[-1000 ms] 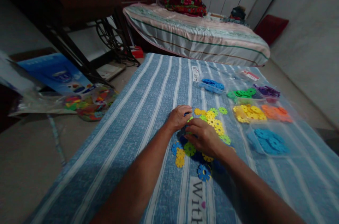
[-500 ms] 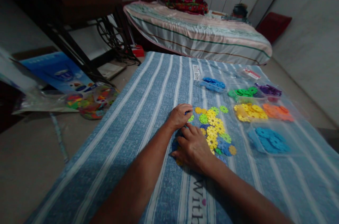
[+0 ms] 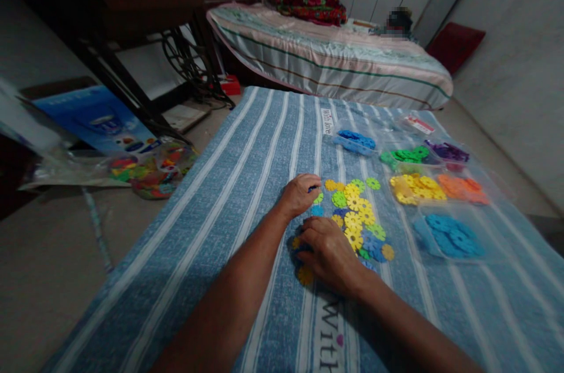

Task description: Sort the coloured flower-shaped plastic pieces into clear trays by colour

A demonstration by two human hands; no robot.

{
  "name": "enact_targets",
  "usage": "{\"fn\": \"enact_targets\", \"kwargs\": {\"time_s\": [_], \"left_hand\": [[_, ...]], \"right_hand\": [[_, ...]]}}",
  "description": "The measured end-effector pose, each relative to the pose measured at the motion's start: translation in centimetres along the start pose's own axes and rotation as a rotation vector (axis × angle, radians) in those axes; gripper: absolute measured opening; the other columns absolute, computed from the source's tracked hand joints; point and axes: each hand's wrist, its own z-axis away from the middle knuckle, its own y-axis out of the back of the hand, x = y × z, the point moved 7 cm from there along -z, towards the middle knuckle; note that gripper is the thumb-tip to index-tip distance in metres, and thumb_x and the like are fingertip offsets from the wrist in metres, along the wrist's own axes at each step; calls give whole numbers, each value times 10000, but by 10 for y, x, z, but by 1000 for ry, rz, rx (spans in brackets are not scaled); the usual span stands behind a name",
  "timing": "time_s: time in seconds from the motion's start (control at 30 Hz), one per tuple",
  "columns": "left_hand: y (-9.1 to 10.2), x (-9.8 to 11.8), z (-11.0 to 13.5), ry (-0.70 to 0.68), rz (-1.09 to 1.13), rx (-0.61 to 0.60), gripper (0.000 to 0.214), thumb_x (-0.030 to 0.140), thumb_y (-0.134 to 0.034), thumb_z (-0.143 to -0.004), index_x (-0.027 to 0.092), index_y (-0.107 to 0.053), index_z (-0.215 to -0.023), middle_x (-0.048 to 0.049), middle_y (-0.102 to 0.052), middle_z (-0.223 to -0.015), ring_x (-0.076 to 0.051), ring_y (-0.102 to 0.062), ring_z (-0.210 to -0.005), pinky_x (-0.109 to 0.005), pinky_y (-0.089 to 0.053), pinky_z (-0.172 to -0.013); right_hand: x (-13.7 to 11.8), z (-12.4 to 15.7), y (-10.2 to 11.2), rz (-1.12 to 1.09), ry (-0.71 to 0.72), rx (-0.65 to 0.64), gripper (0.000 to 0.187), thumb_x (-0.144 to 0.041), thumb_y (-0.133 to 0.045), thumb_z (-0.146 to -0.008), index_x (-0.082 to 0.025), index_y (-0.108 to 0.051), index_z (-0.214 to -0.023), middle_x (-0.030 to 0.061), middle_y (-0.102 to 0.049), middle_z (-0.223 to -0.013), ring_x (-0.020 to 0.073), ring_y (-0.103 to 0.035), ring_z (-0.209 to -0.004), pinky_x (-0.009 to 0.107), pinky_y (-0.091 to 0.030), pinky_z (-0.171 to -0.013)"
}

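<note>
My left hand (image 3: 302, 193) is closed at the far left of a spread of flower-shaped plastic discs, with a bit of dark blue disc (image 3: 313, 188) showing at its fingertips. Nearer to me, my right hand (image 3: 332, 251) reaches over the left part of the spread. Its fingers are bent but apart from the thumb, and I see nothing held in them. An orange-yellow disc (image 3: 305, 275) lies just below that thumb. Yellow discs (image 3: 353, 220) run down the middle of the spread, with a light green disc (image 3: 339, 199) and blue discs (image 3: 373, 245) around them. The right palm covers some pieces.
To the right stand clear tubs of sorted discs: blue (image 3: 356, 141), green (image 3: 409, 155), purple (image 3: 448, 153), yellow (image 3: 418, 187), orange (image 3: 462, 188) and light blue (image 3: 453, 235). A striped cloth (image 3: 198, 232) lies beneath everything. A person (image 3: 399, 23) is by the bed (image 3: 326, 56) behind.
My right hand has drawn slightly back toward me, away from the left hand. A light blue disc between the hands and the orange-yellow disc by the thumb now show more. The left hand stays put.
</note>
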Motion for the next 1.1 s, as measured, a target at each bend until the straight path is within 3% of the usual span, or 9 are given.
{"fn": "enact_targets", "kwargs": {"time_s": [0.2,0.33,0.4,0.53,0.63,0.73,0.87,1.0,1.1], "left_hand": [[2,-2,-1,-3,9,5,150,168,-629,-807,193,-740,-905,-55,-737,-1092,-188,-668,-1052,-355,-527,-988],[3,-1,0,-3,26,-3,166,167,-623,-809,196,-743,-920,-55,-737,-1099,-196,-663,-1069,-372,-527,-990],[3,-1,0,-6,31,-9,175,159,-619,-808,205,-742,-924,-47,-739,-1094,-193,-664,-1071,-371,-529,-988],[5,-1,-1,-14,21,-8,161,154,-618,-804,193,-742,-900,-62,-743,-1081,-198,-671,-1057,-364,-533,-978],[4,-2,-1,-20,24,-5,154,159,-615,-806,190,-740,-891,-67,-742,-1084,-199,-673,-1054,-367,-536,-976],[3,-3,-1,-20,31,0,161,164,-610,-808,207,-738,-896,-50,-743,-1079,-191,-673,-1051,-373,-533,-981],[2,-1,-1,-18,32,2,163,170,-611,-811,198,-739,-906,-58,-741,-1081,-194,-671,-1052,-386,-535,-981],[3,0,-1,-20,16,2,166,171,-607,-814,202,-743,-905,-52,-742,-1079,-191,-672,-1046,-384,-539,-979],[4,-1,-1,-20,9,7,165,179,-609,-816,205,-743,-909,-49,-741,-1081,-191,-672,-1046,-383,-541,-977]], "right_hand": [[8,-3,18,-340,-42,-52,133,-81,-646,-764,-178,-603,-683,-4,-646,-750,132,-602,-725,242,-454,-687],[40,-24,52,-313,-86,47,77,-150,-648,-790,-188,-654,-724,-11,-672,-736,133,-622,-702,251,-465,-679],[66,-41,81,-238,-103,172,54,-181,-658,-786,-191,-680,-738,1,-690,-736,147,-633,-695,278,-485,-698],[118,-58,160,-71,-209,703,186,-365,-679,-799,-189,-703,-852,67,-726,-894,204,-663,-776,361,-533,-739],[132,-53,185,-50,-210,845,315,-478,-668,-801,-182,-709,-901,89,-729,-937,215,-675,-794,368,-548,-740],[131,-37,174,-69,-215,792,321,-491,-629,-817,-182,-716,-808,64,-725,-798,189,-656,-678,333,-541,-679],[124,-11,133,-125,-221,624,269,-431,-609,-821,-194,-711,-747,44,-718,-719,174,-645,-615,305,-528,-629],[116,14,100,-129,-190,495,203,-368,-604,-840,-204,-712,-791,57,-736,-781,194,-684,-697,312,-543,-664],[104,32,87,-99,-111,431,160,-305,-577,-875,-210,-702,-847,73,-737,-871,211,-697,-818,340,-558,-748]]}}
